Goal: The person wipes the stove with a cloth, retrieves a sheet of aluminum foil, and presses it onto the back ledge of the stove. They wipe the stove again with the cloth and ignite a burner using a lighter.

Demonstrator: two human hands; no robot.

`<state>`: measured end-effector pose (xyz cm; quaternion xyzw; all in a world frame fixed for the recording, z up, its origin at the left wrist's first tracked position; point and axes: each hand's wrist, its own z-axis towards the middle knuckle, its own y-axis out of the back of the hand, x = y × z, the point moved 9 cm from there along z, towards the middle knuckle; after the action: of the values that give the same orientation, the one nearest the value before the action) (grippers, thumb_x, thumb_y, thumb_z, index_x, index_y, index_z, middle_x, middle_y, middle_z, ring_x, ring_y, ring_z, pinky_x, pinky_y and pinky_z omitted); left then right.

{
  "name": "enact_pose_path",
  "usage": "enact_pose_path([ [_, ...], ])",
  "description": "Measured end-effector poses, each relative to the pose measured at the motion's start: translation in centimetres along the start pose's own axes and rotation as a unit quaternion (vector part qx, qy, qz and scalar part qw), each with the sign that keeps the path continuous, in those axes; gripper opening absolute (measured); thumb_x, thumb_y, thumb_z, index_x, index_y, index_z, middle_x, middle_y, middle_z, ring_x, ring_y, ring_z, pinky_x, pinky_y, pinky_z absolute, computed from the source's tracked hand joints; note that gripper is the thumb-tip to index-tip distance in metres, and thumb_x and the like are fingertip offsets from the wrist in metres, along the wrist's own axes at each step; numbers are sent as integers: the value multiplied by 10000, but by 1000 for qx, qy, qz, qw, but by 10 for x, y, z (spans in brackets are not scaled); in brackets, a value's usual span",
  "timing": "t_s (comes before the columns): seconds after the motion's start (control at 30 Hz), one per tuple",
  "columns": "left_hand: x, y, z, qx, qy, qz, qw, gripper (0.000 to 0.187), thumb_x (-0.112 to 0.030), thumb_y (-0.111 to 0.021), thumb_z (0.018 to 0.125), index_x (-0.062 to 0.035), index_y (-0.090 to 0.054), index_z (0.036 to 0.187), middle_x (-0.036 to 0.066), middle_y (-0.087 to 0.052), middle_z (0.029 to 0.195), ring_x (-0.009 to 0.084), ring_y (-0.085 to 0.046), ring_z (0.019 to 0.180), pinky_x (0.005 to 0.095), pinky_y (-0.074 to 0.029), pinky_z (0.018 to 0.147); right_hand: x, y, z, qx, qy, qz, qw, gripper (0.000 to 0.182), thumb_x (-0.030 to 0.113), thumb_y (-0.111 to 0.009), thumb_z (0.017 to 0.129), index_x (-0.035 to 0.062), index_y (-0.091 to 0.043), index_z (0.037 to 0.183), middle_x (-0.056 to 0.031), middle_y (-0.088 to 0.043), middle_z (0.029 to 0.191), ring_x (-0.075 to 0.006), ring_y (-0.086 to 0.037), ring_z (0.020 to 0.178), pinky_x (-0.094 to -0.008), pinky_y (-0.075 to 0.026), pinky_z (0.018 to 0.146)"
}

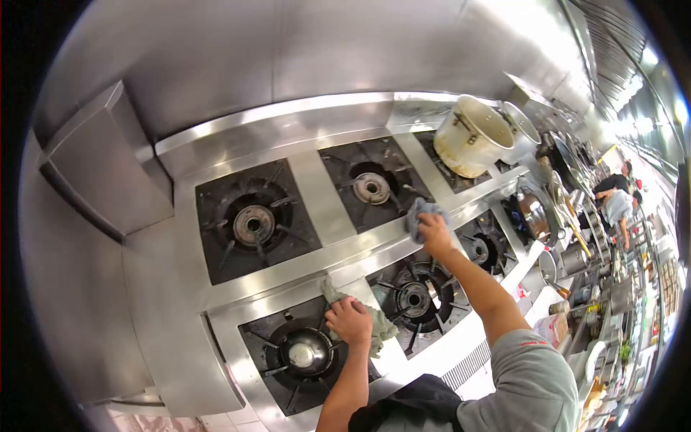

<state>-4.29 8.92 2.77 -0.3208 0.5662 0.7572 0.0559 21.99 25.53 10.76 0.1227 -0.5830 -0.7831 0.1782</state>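
Observation:
My right hand (434,235) is closed on a blue-grey cloth (417,218), which lies against the steel strip (389,245) between the back and front burner rows. My left hand (350,320) grips a grey-green cloth (381,330) on the steel divider between two front burners. Part of that cloth hangs out on both sides of the hand. Just left of it is the front-left burner (273,374), with a shiny round metal piece (306,354) at its middle. The front middle burner (413,299) sits between my two arms.
Two back burners (253,225) (371,188) have black grates. A large stained pot (471,137) stands at the back right, beside another pot (520,133). Pans (534,212) and a saucepan (541,270) are at the right. Other people (617,198) stand far right.

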Motion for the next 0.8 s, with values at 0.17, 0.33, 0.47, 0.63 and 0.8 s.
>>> enact_pose_path([
  [0.17, -6, -4, -8, 24, 5, -6, 1000, 171, -225, -635, 768, -158, -614, 924, 84, -571, 962, 318, -488, 950, 458, -370, 770, -47, 57, -36, -59, -256, 88, 961, 198, 16, -571, 704, 44, -639, 887, -174, -634, 997, -420, -582, 912, -450, -468, 813],
  [0.33, 17, 19, -7, -58, 0, -137, 989, 220, -224, -669, 754, -140, -612, 950, 97, -604, 953, 324, -547, 853, 454, -422, 724, 98, 50, -57, 56, -240, 358, 901, 343, -81, -543, 691, -5, -621, 1015, -158, -661, 1006, -231, -630, 949, -308, -469, 848],
  [0.47, 49, 2, -39, 148, 206, -776, 578, 549, -287, -639, 897, -128, -398, 1364, 55, -507, 1259, 204, -479, 1189, 349, -410, 970, 204, 27, -70, 68, -197, 588, 781, 345, 19, -617, 800, 44, -577, 1142, -100, -631, 1038, -168, -591, 934, -280, -448, 845],
  [0.63, 88, 99, -47, 154, 256, -755, 583, 564, -86, -680, 847, -105, -416, 1345, 64, -531, 1251, 211, -526, 1149, 377, -442, 985, 298, 50, -54, 182, -110, 553, 805, 355, 108, -611, 888, 58, -550, 1234, -136, -643, 1121, -156, -626, 950, -279, -505, 755],
  [0.8, 192, 211, 1, -89, 313, -660, 677, 471, -177, -702, 821, -60, -511, 1235, 102, -568, 1172, 253, -571, 1058, 423, -480, 923, 265, 74, -53, 109, -66, 511, 850, 318, 183, -599, 887, 94, -580, 1191, -156, -648, 1061, -289, -672, 798, -360, -537, 681],
])
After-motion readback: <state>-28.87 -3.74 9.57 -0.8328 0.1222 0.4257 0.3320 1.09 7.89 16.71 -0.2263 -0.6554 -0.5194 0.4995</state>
